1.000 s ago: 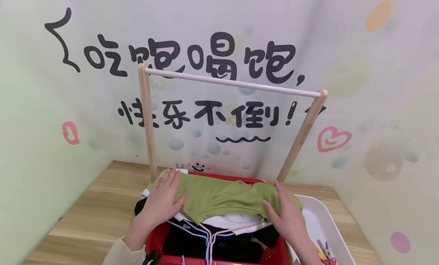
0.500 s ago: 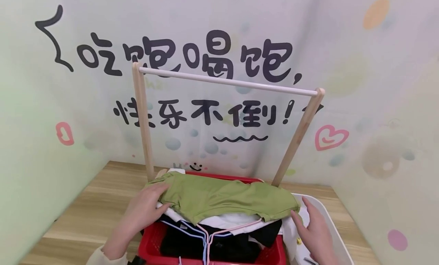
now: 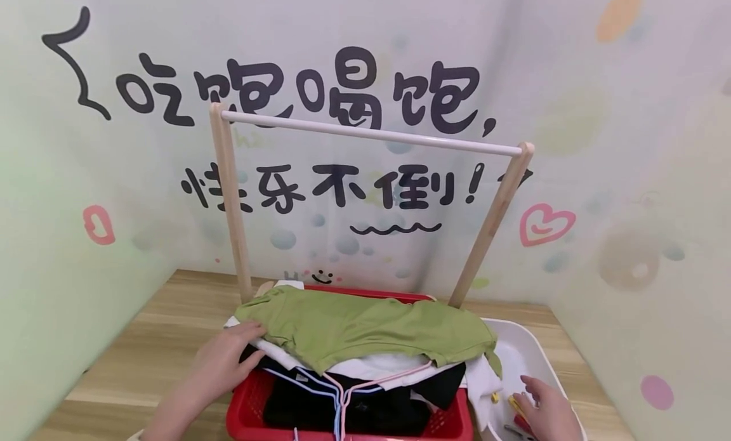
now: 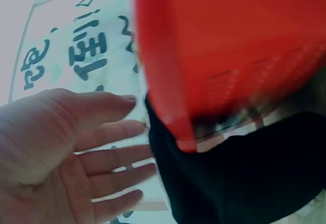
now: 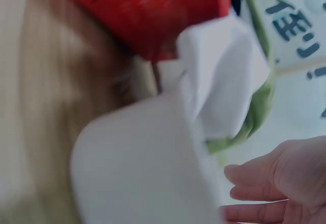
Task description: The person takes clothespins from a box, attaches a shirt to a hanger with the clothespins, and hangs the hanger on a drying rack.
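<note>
A green shirt [image 3: 365,327] lies spread over white garments [image 3: 371,367] and black clothing [image 3: 348,412] across the red basket [image 3: 465,422]. Pink and blue hangers [image 3: 341,400] poke out of the pile toward the front. At the pile's left edge my left hand [image 3: 228,358] rests with its fingertips on the cloth; the left wrist view shows those fingers nearly straight beside a black sleeve [image 4: 244,173]. My right hand [image 3: 545,412] is over the white tray [image 3: 516,346], its fingers loosely bent beside yellow clips [image 3: 495,397] and a red clip [image 3: 522,423].
Behind the basket stands a rack with wooden posts [image 3: 488,238] and a white rod [image 3: 371,134]. A printed cloth wall [image 3: 365,250] backs the wooden table [image 3: 165,327]. A white garment end [image 5: 219,76] hangs over the tray's rim, beside the basket.
My right hand has left the green shirt's right end and moved right and down to the tray. The left hand has slid left and down off the green shirt to the pile's edge.
</note>
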{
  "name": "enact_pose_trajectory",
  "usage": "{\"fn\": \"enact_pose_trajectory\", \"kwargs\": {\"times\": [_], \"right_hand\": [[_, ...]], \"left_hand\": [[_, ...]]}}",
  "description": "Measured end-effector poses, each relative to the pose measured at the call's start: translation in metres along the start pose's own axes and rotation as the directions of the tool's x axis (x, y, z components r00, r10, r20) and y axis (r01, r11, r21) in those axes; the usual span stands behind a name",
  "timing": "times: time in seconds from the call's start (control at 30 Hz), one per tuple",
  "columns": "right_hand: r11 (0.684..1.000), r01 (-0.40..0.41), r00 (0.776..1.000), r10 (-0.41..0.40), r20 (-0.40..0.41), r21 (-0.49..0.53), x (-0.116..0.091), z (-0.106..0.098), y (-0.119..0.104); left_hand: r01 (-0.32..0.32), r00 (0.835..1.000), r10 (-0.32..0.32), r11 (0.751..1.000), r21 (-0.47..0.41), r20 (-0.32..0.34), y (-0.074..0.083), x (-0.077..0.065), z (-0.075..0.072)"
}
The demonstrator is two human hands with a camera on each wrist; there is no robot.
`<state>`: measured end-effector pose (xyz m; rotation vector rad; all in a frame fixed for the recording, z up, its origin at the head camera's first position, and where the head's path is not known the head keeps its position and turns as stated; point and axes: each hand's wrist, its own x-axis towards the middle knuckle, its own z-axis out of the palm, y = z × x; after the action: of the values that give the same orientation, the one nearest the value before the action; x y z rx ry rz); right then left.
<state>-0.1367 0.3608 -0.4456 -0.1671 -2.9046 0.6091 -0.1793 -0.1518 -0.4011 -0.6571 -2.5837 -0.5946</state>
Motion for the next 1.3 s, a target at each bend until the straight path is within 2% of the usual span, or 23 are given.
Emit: {"fn": "enact_pose_trajectory", "kwargs": {"times": [0.13,0.33,0.47,0.67,0.77,0.97,1.13,1.3], "right_hand": [[0.998,-0.038,0.998,0.04,0.051,-0.041,0.004,0.01,0.014],[0.99,-0.059,0.993,0.071,0.096,-0.125,0.008,0.021,0.023],[0.983,-0.085,0.989,0.103,0.103,-0.161,0.011,0.022,0.022],[0.98,-0.112,0.983,0.133,0.124,-0.166,0.009,0.021,0.022],[0.983,-0.087,0.986,0.108,0.131,-0.16,0.007,0.02,0.022],[0.982,-0.061,0.985,0.088,0.149,-0.177,0.006,0.019,0.022],[0.977,-0.049,0.984,0.083,0.16,-0.206,0.008,0.02,0.027],[0.976,-0.058,0.979,0.097,0.177,-0.212,0.009,0.021,0.028]], "left_hand": [[-0.1,0.992,0.102,0.995,0.025,-0.073,-0.004,0.001,0.004],[-0.266,0.949,0.272,0.962,0.056,-0.163,-0.009,0.007,0.01],[-0.319,0.924,0.322,0.946,0.051,-0.206,-0.012,0.01,0.014],[-0.367,0.904,0.363,0.93,0.023,-0.225,-0.011,0.015,0.016],[-0.377,0.905,0.376,0.926,0.032,-0.198,-0.008,0.018,0.018],[-0.353,0.927,0.356,0.934,0.049,-0.115,-0.005,0.023,0.021],[-0.378,0.918,0.38,0.925,0.039,-0.115,-0.006,0.027,0.024],[-0.37,0.926,0.372,0.928,0.044,-0.066,-0.006,0.029,0.025]]}}
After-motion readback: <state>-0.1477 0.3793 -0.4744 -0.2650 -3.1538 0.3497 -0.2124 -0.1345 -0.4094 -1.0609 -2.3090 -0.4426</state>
